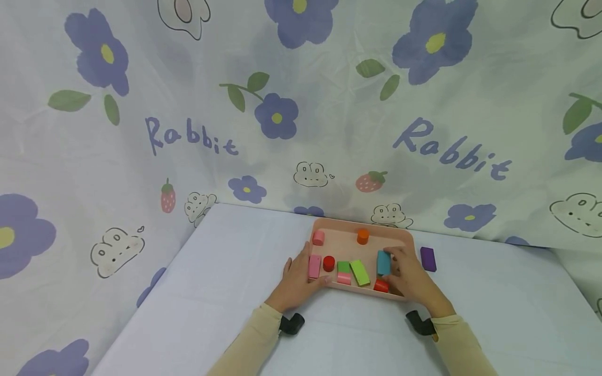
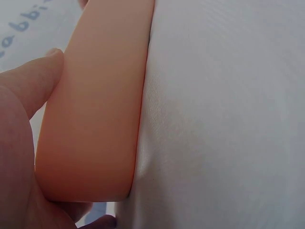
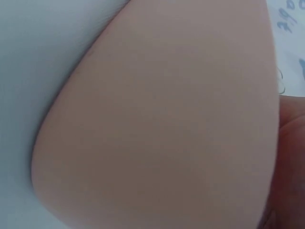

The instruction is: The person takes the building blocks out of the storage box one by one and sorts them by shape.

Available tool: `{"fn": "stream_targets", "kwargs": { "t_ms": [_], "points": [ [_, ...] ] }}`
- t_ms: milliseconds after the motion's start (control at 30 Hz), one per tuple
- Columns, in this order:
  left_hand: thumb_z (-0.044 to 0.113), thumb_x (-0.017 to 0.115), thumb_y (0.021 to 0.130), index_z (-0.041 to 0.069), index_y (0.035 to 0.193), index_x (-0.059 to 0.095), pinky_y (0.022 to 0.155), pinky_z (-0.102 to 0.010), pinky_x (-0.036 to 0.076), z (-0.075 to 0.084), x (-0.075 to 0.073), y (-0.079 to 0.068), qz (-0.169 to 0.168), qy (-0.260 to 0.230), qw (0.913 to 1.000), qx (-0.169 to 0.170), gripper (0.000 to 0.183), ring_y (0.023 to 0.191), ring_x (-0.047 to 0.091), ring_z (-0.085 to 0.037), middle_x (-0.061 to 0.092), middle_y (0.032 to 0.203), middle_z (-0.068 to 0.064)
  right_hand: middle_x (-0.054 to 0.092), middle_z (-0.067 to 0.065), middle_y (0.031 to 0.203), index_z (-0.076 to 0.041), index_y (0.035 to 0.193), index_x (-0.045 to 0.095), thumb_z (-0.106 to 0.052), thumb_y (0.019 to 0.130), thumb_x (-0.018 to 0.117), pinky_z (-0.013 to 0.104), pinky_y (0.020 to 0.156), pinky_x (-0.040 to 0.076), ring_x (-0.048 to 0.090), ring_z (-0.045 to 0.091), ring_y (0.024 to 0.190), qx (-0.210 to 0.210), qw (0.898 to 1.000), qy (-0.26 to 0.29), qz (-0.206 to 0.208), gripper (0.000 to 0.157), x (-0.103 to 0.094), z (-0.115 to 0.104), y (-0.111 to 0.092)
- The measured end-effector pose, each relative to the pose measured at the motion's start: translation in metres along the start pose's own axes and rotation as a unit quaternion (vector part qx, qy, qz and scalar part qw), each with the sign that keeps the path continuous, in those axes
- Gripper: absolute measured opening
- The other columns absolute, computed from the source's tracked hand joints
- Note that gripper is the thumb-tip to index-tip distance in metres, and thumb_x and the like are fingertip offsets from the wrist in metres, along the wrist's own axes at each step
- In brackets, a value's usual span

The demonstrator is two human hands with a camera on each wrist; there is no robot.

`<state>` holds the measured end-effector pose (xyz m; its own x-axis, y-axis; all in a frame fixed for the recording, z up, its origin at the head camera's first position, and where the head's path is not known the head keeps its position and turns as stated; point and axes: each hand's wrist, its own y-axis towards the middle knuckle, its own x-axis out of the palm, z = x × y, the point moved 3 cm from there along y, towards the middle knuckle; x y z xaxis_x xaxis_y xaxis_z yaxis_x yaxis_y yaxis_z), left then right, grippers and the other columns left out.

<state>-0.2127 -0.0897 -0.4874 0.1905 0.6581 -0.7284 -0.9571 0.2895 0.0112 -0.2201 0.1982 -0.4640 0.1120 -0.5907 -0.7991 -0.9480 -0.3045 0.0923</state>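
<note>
A shallow peach-coloured tray (image 1: 339, 246) on the table holds several toy blocks. My left hand (image 1: 297, 282) grips its near left corner, with the thumb over the front rim; the left wrist view shows the thumb (image 2: 40, 78) against the tray's outer wall (image 2: 97, 105). Inside the right end, my right hand (image 1: 414, 277) pinches a blue rectangular block (image 1: 383, 262) between fingers and thumb. A red block (image 1: 381, 285) lies just below it, beside the thumb. In the right wrist view the tray wall (image 3: 157, 119) hides most of this hand.
Also in the tray are a lime block (image 1: 360, 273), green block (image 1: 343, 267), pink blocks (image 1: 314, 266), red cylinder (image 1: 328, 263) and orange cylinder (image 1: 362, 236). A purple block (image 1: 428, 259) lies on the table right of the tray. A patterned curtain (image 1: 301, 151) stands behind.
</note>
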Motion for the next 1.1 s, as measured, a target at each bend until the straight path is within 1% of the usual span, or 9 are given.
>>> {"fn": "stream_targets", "kwargs": {
  "t_ms": [300, 500, 767, 933, 1000, 1100],
  "points": [
    [0.058, 0.063, 0.091, 0.001, 0.161, 0.008, 0.119, -0.063, 0.004, 0.001, -0.001, 0.0, -0.001, -0.005, 1.0, 0.0, 0.106, 0.151, 0.02, -0.034, 0.019, 0.166, -0.016, 0.05, 0.027, 0.136, 0.004, 0.142, 0.046, -0.009, 0.087, 0.079, 0.054, 0.088, 0.055, 0.06, 0.038, 0.107, 0.021, 1.0, -0.004, 0.01, 0.065, -0.011, -0.002, -0.001],
    [0.059, 0.063, 0.091, 0.001, 0.16, 0.008, 0.119, -0.063, 0.004, 0.003, -0.002, -0.001, 0.0, -0.006, 1.0, 0.0, 0.106, 0.151, 0.021, -0.035, 0.02, 0.165, -0.017, 0.05, 0.028, 0.135, 0.005, 0.143, 0.046, -0.006, 0.087, 0.078, 0.054, 0.087, 0.056, 0.06, 0.038, 0.106, 0.015, 1.0, -0.001, 0.024, 0.065, -0.018, -0.001, -0.003],
    [0.058, 0.063, 0.091, 0.0, 0.16, 0.008, 0.119, -0.064, 0.004, 0.002, -0.001, -0.001, 0.0, -0.005, 1.0, -0.004, 0.106, 0.151, 0.021, -0.034, 0.02, 0.165, -0.017, 0.052, 0.027, 0.124, 0.005, 0.143, 0.047, -0.007, 0.087, 0.079, 0.054, 0.087, 0.055, 0.058, 0.036, 0.102, 0.015, 0.999, 0.004, 0.036, 0.066, -0.028, 0.003, -0.004],
    [0.059, 0.063, 0.091, 0.001, 0.16, 0.008, 0.119, -0.063, 0.004, 0.0, 0.0, -0.001, 0.0, -0.001, 1.0, -0.002, 0.106, 0.151, 0.021, -0.034, 0.02, 0.165, -0.016, 0.049, 0.03, 0.13, 0.001, 0.146, 0.045, -0.008, 0.089, 0.076, 0.058, 0.088, 0.054, 0.054, 0.042, 0.109, 0.025, 0.999, 0.012, 0.032, 0.065, -0.031, 0.007, -0.004],
    [0.06, 0.063, 0.091, 0.001, 0.161, 0.008, 0.119, -0.063, 0.003, 0.0, 0.001, 0.0, 0.0, 0.001, 1.0, -0.002, 0.106, 0.151, 0.021, -0.033, 0.02, 0.166, -0.015, 0.048, 0.031, 0.132, 0.001, 0.146, 0.044, -0.009, 0.089, 0.076, 0.059, 0.088, 0.053, 0.053, 0.043, 0.11, 0.025, 0.999, 0.009, 0.032, 0.066, -0.033, 0.007, -0.004],
    [0.061, 0.062, 0.091, 0.002, 0.161, 0.008, 0.12, -0.062, 0.003, -0.001, 0.001, 0.0, -0.002, 0.003, 1.0, -0.004, 0.106, 0.152, 0.021, -0.032, 0.02, 0.166, -0.015, 0.047, 0.032, 0.134, 0.004, 0.145, 0.045, -0.006, 0.088, 0.076, 0.057, 0.086, 0.054, 0.054, 0.042, 0.107, 0.019, 0.999, 0.002, 0.037, 0.066, -0.035, 0.008, -0.005]
  ]
}}
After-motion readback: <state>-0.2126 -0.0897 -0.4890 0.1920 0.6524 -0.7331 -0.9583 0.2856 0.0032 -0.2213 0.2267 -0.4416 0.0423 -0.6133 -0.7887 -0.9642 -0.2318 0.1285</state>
